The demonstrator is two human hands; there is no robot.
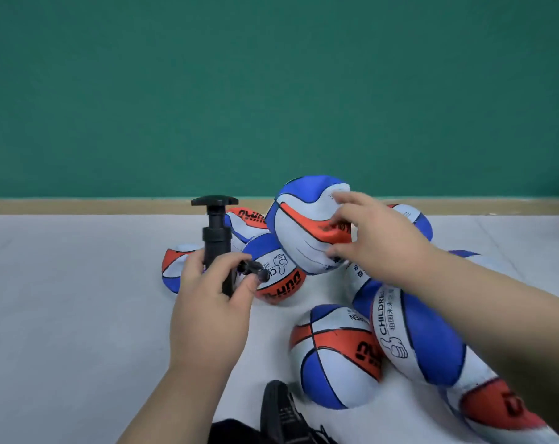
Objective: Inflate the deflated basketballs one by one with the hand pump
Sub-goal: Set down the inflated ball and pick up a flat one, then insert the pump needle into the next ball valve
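Observation:
My left hand [212, 299] grips the black hand pump [216, 233] by its barrel and holds it upright, T-handle on top. The pump's short hose tip [255, 270] sticks out past my thumb. My right hand [377, 238] holds a deflated, dented red, white and blue basketball [307, 225] lifted above the pile, fingers curled over its right side. Several other limp basketballs lie on the floor: one below the lifted ball [279, 277], one at the left behind the pump [175, 267], and two near my right forearm [336, 357] [412, 341].
The pale grey floor [63, 299] stretches to a tan skirting strip [79, 206] under a green wall [271, 91]. My black shoe [281, 411] is at the bottom centre, close to the nearest ball. Another ball [502, 408] lies at the bottom right.

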